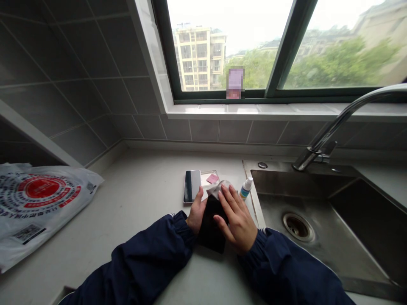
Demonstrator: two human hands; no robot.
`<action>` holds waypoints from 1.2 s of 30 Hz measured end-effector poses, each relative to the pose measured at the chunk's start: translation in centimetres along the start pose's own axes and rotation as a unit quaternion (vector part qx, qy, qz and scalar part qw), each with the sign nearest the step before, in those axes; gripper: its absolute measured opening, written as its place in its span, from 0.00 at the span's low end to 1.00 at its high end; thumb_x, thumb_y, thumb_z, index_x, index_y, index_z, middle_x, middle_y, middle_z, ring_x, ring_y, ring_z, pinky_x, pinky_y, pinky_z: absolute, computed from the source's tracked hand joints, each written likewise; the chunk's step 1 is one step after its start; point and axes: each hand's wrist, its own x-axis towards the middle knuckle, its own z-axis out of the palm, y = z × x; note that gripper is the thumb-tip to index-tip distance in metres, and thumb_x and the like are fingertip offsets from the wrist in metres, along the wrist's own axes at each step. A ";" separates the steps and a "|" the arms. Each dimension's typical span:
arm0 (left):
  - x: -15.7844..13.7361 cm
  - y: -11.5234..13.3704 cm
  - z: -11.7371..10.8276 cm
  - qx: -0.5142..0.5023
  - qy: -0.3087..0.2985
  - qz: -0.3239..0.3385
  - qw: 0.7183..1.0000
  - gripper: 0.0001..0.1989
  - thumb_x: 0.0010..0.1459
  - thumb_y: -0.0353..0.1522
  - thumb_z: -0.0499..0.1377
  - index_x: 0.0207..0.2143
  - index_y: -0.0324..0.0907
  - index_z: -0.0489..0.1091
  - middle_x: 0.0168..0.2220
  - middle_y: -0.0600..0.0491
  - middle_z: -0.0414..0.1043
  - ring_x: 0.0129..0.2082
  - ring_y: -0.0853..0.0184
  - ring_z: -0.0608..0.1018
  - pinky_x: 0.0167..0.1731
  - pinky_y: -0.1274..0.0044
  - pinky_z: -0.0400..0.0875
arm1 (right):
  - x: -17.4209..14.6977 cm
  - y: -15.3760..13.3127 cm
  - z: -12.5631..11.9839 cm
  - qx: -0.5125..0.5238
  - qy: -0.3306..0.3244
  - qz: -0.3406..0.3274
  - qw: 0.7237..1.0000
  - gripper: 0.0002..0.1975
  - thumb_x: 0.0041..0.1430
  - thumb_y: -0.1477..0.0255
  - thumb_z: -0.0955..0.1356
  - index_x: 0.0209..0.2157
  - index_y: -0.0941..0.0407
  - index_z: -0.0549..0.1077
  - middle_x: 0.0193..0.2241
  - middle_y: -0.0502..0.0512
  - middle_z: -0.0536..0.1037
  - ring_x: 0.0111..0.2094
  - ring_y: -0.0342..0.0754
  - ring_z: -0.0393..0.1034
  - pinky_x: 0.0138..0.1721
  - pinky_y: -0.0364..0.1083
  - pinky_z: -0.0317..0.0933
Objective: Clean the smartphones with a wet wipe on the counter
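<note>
A flat black tablet-like device [211, 233] is tilted over the counter, its exact kind unclear. My left hand [196, 212] grips its left edge, thumb pointing up and the other fingers hidden behind it. Across its upper part, my right hand [238, 220] presses a thin grey cloth [215, 189] with fingers together, the thumb resting over the black face. Beyond my left hand lies a phone [192, 186] with a dark screen. Beside it sits a clear shallow case [207, 173] with a small pink piece [213, 178]. A small white spray bottle [246, 188] stands just past my right hand.
To the right is a steel sink [318, 203] with a curved chrome faucet [330, 127]. A white plastic bag [44, 207] with red print lies on the counter [143, 182] at the left. A tiled wall and window [254, 97] close off the back.
</note>
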 end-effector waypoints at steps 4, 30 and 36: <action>0.0 0.1 0.2 -0.004 0.002 -0.001 1.000 0.39 0.65 0.53 0.39 0.66 0.34 0.55 0.60 0.41 0.66 0.64 0.52 0.63 0.66 0.65 0.47 | 0.0 0.0 0.0 0.000 -0.001 0.000 1.000 0.33 0.68 0.64 0.61 0.69 0.59 0.49 0.68 0.63 0.52 0.70 0.63 0.40 0.63 0.66 0.52; 0.1 0.2 0.4 -0.017 0.036 0.004 0.999 0.38 0.65 0.53 0.41 0.64 0.32 0.58 0.58 0.39 0.69 0.63 0.52 0.66 0.65 0.65 0.49 | 0.0 -0.1 -0.1 -0.014 -0.033 -0.007 0.999 0.27 0.69 0.65 0.60 0.66 0.60 0.57 0.67 0.63 0.55 0.69 0.62 0.44 0.60 0.66 0.57; 0.0 0.2 0.6 -0.012 0.045 0.005 0.999 0.38 0.65 0.52 0.42 0.64 0.32 0.59 0.58 0.39 0.69 0.62 0.52 0.66 0.65 0.66 0.50 | 0.0 -0.1 -0.1 -0.006 -0.031 -0.007 0.999 0.28 0.68 0.65 0.61 0.66 0.59 0.56 0.67 0.62 0.55 0.69 0.61 0.44 0.61 0.65 0.57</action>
